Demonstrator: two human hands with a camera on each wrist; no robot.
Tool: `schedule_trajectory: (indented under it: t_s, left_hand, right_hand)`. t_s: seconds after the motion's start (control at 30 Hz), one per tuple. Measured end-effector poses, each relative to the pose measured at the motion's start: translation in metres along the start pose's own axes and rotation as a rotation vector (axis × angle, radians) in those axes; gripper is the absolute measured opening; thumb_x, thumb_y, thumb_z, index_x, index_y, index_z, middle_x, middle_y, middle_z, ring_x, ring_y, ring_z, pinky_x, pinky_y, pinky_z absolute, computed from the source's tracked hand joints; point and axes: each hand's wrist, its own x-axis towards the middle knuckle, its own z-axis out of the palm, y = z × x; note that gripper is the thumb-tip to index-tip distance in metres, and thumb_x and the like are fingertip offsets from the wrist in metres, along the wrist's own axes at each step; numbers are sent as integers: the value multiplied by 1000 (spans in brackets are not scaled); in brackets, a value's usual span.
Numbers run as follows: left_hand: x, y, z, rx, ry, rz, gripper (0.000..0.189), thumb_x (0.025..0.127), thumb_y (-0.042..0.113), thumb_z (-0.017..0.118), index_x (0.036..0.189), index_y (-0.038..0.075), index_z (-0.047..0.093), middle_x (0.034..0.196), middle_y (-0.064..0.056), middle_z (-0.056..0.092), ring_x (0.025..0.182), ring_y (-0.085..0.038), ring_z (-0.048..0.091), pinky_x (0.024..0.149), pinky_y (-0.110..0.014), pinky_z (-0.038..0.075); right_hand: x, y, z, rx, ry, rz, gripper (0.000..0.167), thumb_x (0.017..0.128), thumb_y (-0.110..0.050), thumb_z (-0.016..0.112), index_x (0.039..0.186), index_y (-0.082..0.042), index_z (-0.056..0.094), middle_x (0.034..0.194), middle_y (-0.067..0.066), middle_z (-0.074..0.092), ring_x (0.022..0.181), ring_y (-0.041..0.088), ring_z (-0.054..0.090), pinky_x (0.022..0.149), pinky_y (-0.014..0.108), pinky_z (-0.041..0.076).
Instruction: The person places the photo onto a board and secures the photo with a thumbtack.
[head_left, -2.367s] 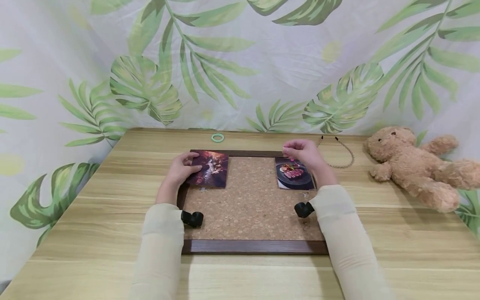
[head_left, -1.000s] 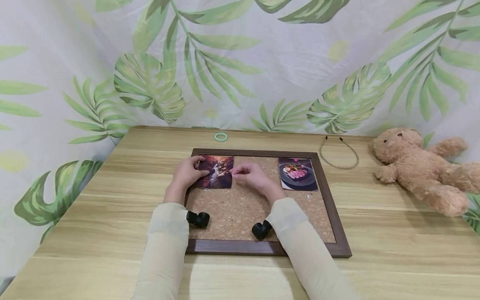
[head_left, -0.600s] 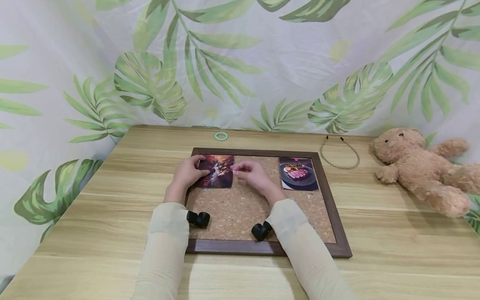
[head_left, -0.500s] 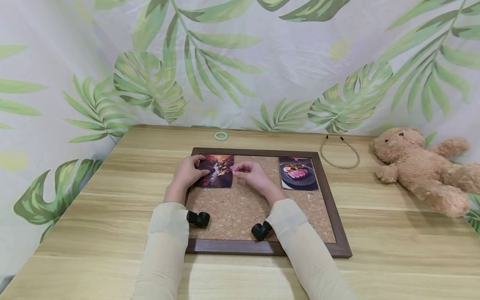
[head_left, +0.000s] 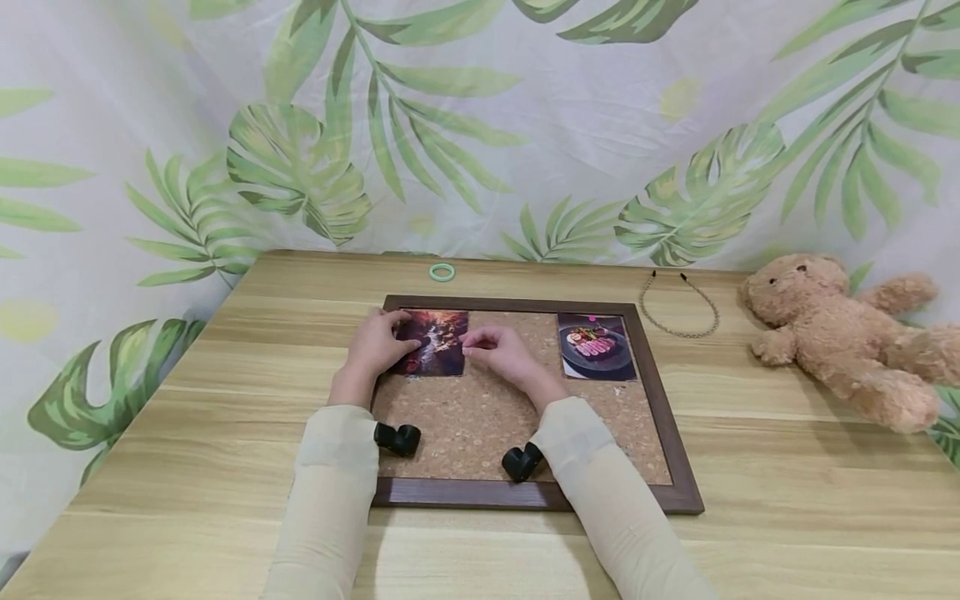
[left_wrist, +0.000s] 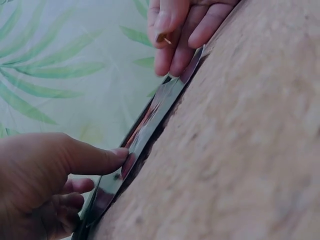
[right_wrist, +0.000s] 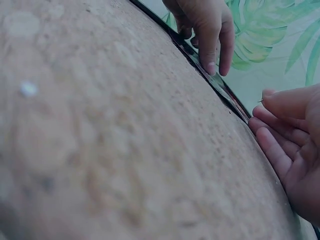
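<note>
My left hand rests at the left side of a dark photo with an orange glow, thumb and forefinger pressing it onto the framed cork board. At that photo's right edge is my right hand, pinching a thumbtack between thumb and finger. Its metal point shows in both wrist views; its head is covered by the fingers. The right hand's other fingers touch the photo's upper right area in the left wrist view. A steak photo lies at the board's upper right, with a pink tack at its top.
The board's brown wooden frame lies on a wood-grain table. Behind it are a green ring and a thin chain-like band. A teddy bear lies at right. A leaf-patterned cloth hangs behind.
My right hand has moved left from the steak photo to the dark photo's right edge. The dark photo has slid slightly, off the top frame edge. The last half second shows almost no motion.
</note>
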Motion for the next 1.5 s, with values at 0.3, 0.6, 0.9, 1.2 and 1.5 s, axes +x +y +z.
schedule_trajectory:
  t_s: [0.3,0.6,0.9,1.2,1.5]
  left_hand:
    - [-1,7,13,272,-143,59,55,87,39,45,131,7,38,136,-21,22,122,-40,12,93,-54,12]
    - [-1,10,20,333,-205,29,87,75,68,38,139,12,17,141,-19,5,127,-34,-3,93,-57,5]
    - [-2,9,20,355,-213,-7,99,71,74,33,139,7,10,142,-16,3,127,-31,-5,92,-59,6]
    - [0,8,21,374,-219,-19,99,70,76,31,139,9,8,143,-13,1,127,-29,-7,93,-58,7]
    - [-1,10,18,391,-230,-33,97,71,74,31,139,10,9,143,-13,1,127,-29,-6,93,-57,7]
  right_hand:
    - [-9,-16,3,-30,2,-20,11,79,8,55,84,18,54,102,28,54,92,32,53,69,18,39]
    - [11,1,1,-112,39,35,12,79,-2,60,88,6,62,86,10,61,75,12,53,65,21,41]
    - [51,-25,-2,-226,76,27,8,78,-4,62,82,3,64,77,8,61,71,15,54,64,22,42]
    - [80,-32,7,-219,137,165,9,82,-5,58,86,1,63,75,7,59,71,20,56,59,23,44]
    - [102,21,23,-126,211,125,6,75,-12,67,75,-7,66,71,4,60,63,15,54,59,26,44]
